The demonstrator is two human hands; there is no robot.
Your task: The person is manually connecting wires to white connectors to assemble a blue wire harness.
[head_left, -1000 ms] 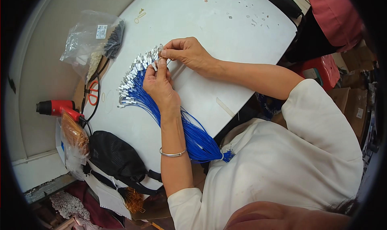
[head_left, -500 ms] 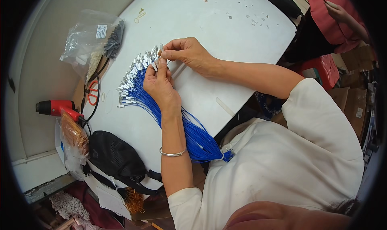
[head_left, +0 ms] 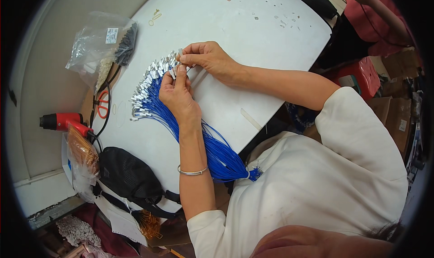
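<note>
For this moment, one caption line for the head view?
Both hands, left hand and right hand, pinch one metal-tipped end of a fanned blue wire bundle on a white table.

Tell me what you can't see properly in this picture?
Head view only:
- The small piece between the right hand and left hand: fingertips cover it.
- The silver tips on the blue wires: too small to tell their shape.
- The clear plastic bag: glare hides its contents.
- The red tool: its cord end runs behind the black bag.
- The person in pink: cut off by the upper edge.
</note>
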